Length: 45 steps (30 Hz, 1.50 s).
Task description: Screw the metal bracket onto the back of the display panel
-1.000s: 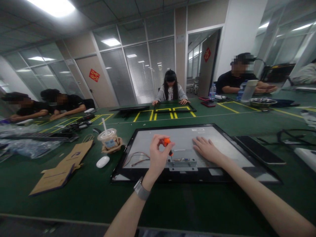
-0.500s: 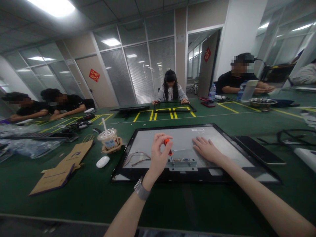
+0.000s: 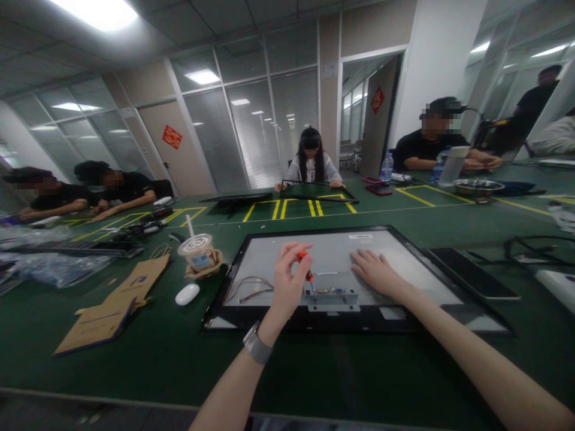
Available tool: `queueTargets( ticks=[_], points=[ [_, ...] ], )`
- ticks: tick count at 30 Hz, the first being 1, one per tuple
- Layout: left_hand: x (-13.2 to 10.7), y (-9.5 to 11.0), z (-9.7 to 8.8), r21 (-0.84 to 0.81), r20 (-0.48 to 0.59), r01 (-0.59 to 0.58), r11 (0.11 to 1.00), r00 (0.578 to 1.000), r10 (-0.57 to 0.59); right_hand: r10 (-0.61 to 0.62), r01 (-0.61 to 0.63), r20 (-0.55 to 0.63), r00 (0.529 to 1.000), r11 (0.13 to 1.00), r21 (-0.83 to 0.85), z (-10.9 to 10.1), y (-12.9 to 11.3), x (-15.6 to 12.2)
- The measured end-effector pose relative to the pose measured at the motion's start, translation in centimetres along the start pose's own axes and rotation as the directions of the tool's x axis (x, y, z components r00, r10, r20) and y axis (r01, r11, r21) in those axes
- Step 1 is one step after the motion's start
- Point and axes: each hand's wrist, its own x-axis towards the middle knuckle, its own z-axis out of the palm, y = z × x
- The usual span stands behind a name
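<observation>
A monitor (image 3: 404, 251) lies face down on the green table, its grey metal back up. My left hand (image 3: 287, 284) is closed round a small orange screwdriver (image 3: 305, 266) held upright, its tip down at the metal connector bracket (image 3: 332, 297) near the panel's front edge. My right hand (image 3: 375, 272) lies flat on the back panel just right of the bracket, fingers stretched out. Loose thin wires (image 3: 249, 284) trail over the panel to the left of my left hand.
Left of the monitor are a white mouse (image 3: 187, 294), a lidded drink cup (image 3: 198, 251) with a straw and brown paper packaging (image 3: 112, 302). A black panel (image 3: 476, 272) and a cable (image 3: 534, 248) lie at right. Several people sit round the table; one opposite handles a black frame (image 3: 314, 191).
My left hand's fingers shifted on the screwdriver handle, turning it in place. The person opposite has tilted the black frame up. A person has appeared at the far right.
</observation>
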Motion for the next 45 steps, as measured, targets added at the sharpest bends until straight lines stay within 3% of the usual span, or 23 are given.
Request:
queueTargets(
  ticks=[4,9,15,17,21,24,28,31,36,45],
  points=[
    [-0.1,0.1,0.0,0.025,0.014,-0.005,1.0,1.0,0.004,-0.015,0.015,0.002,1.0,1.0,-0.017,0.1,0.0,0.0],
    [-0.2,0.3,0.1,-0.098,0.052,0.051,0.994,0.998,-0.046,-0.009,0.009,-0.006,1.0,1.0,-0.014,0.0,0.0,-0.1],
    [-0.3,-0.1,0.1,-0.15,0.164,0.105,0.983,0.983,-0.08,-0.014,0.014,-0.013,1.0,1.0,-0.01,0.2,0.1,0.0],
    [-0.4,-0.1,0.1,-0.088,0.162,0.049,0.995,0.986,-0.034,-0.009,0.009,-0.023,1.0,1.0,-0.002,0.3,0.1,0.0],
    [-0.6,0.2,0.0,0.176,0.103,-0.204,0.963,0.977,0.188,-0.004,0.004,-0.024,1.0,1.0,0.001,0.6,0.2,0.2],
    [-0.8,0.4,-0.1,0.255,0.205,-0.315,0.914,0.941,0.267,-0.006,0.006,-0.021,1.0,1.0,-0.002,0.6,0.2,0.2],
    [-1.4,0.1,0.2,0.334,0.304,-0.357,0.872,0.917,0.259,-0.014,0.014,-0.023,1.0,1.0,0.006,0.5,0.3,0.1],
    [-1.7,-0.4,0.5,0.37,0.268,-0.408,0.835,0.907,0.325,-0.009,0.009,-0.012,1.0,1.0,0.004,0.5,0.3,0.1],
    [-1.9,-0.5,0.9,0.353,0.115,-0.423,0.835,0.905,0.41,-0.001,0.001,0.002,1.0,1.0,0.002,0.3,0.1,0.1],
    [-1.4,-0.5,0.8,0.255,-0.058,-0.251,0.934,0.96,0.274,-0.006,0.006,-0.04,0.999,1.0,0.018,1.0,0.4,0.2]
  ],
)
